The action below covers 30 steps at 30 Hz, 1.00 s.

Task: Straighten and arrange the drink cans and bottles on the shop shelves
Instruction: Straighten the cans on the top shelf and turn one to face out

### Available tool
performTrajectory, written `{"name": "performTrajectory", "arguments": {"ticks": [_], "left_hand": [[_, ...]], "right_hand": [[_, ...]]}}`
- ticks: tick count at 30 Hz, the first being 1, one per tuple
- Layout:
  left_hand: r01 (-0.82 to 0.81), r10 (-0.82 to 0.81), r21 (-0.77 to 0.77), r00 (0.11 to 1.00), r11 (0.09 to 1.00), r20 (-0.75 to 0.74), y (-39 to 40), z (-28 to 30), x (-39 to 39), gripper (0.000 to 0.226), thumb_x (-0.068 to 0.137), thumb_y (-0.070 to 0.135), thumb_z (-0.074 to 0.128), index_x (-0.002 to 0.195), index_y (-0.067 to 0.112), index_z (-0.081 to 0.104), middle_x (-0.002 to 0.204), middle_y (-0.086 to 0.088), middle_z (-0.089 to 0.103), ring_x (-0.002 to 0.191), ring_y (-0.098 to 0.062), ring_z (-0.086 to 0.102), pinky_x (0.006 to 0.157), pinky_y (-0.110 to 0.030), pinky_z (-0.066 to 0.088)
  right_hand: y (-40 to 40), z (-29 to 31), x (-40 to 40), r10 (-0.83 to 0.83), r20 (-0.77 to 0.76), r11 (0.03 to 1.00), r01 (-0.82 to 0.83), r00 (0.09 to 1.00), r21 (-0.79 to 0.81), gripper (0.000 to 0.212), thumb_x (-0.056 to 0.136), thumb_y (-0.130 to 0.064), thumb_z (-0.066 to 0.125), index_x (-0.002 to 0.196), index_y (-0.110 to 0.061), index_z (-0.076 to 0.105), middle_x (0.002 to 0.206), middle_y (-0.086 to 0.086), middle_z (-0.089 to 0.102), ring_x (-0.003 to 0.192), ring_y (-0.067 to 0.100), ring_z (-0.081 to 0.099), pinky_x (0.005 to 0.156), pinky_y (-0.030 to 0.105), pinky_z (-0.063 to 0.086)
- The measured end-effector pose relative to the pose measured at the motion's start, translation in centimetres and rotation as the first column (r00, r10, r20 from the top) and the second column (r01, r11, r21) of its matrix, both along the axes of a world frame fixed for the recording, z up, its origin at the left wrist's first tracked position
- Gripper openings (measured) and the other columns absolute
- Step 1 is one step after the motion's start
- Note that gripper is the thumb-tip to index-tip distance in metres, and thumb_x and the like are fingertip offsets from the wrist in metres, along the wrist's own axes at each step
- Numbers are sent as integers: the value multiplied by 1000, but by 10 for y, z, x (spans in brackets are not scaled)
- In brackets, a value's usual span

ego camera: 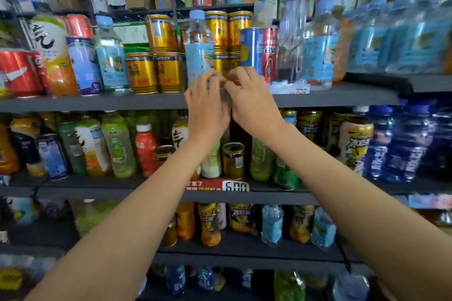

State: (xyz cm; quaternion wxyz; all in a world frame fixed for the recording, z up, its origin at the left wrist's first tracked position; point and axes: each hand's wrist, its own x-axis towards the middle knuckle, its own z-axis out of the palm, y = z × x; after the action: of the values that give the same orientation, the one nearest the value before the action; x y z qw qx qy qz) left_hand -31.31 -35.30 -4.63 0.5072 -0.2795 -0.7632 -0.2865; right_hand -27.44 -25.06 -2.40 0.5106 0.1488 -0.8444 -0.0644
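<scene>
My left hand [208, 105] and my right hand [250, 99] are raised side by side at the front edge of the upper shelf [97, 102]. Their fingers are curled and nearly touch. The fingertips lie over the bases of the stacked gold cans [227, 32] and a clear bottle with a blue label [199, 49]. Whatever sits between the hands is blurred and hidden. A blue can [250, 49] and a red can [269, 54] stand just right of my right hand. More gold cans [156, 71] stand to the left.
Bottles and cans pack the upper shelf from a red can [17, 73] at the left to blue-label water bottles [391, 46] at the right. The shelf below [97, 184] holds green tea bottles, a gold can [233, 160] and dark blue bottles. Cardboard boxes sit on top.
</scene>
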Motion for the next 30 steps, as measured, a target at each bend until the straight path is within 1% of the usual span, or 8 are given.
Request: {"name": "performTrajectory", "arguments": {"ticks": [4,8,12,17,20,23,27,30], "left_hand": [[92,-92,-3,996,996,13,89,-34,42,42,73,17,39,108,3,57,116,-15,55,108,-22,43,89,-32,29],[105,-104,-47,994,993,24,186,-76,84,39,72,13,48,109,5,56,115,-16,56,106,-22,39,90,-32,27],[165,-132,-214,978,963,163,277,-108,121,46,73,20,42,115,5,56,119,-15,56,108,-26,43,90,-34,28],[315,-159,-273,868,909,471,372,-110,159,57,84,5,50,139,4,34,145,-10,33,134,-26,30,107,-31,20],[335,-105,-338,830,879,548,412,-116,171,61,87,10,50,143,8,26,149,-8,26,136,-25,25,108,-35,23],[353,-95,-304,775,885,625,435,-119,174,60,89,13,50,144,10,26,146,-9,29,133,-28,30,105,-40,29],[432,-176,-215,701,876,691,443,-116,177,57,92,10,46,145,11,26,146,-7,29,127,-24,38,98,-35,35],[417,-182,-193,704,888,686,444,-121,175,55,91,9,46,143,13,28,142,-5,32,122,-23,44,93,-36,40]], "right_hand": [[86,-36,39,10,-10,999,-10,1000,-30,27,73,-10,46,91,1,64,95,17,61,85,33,55,66,37,45],[186,-76,83,23,-25,996,-25,999,-87,30,75,-15,45,93,-2,65,97,16,62,89,25,39,73,35,32],[287,-118,125,-151,65,981,157,986,-111,26,69,-10,49,90,-6,64,102,13,57,88,27,37,74,36,30],[387,-144,164,-462,370,792,563,806,-238,40,65,-6,68,104,-1,62,116,27,55,104,42,50,80,51,47],[424,-152,178,-528,501,674,697,686,-244,66,81,-11,61,140,-3,34,143,32,28,129,45,33,100,53,33],[452,-158,180,-544,572,617,755,613,-223,65,92,-15,49,146,-5,14,152,26,9,139,39,14,109,49,21],[468,-159,174,-482,607,585,748,632,-314,61,88,-15,57,139,-4,27,150,27,11,136,40,18,107,48,25],[472,-155,169,-349,604,534,682,716,-500,55,87,-18,59,134,-8,32,142,31,19,125,45,30,102,46,29]]}}
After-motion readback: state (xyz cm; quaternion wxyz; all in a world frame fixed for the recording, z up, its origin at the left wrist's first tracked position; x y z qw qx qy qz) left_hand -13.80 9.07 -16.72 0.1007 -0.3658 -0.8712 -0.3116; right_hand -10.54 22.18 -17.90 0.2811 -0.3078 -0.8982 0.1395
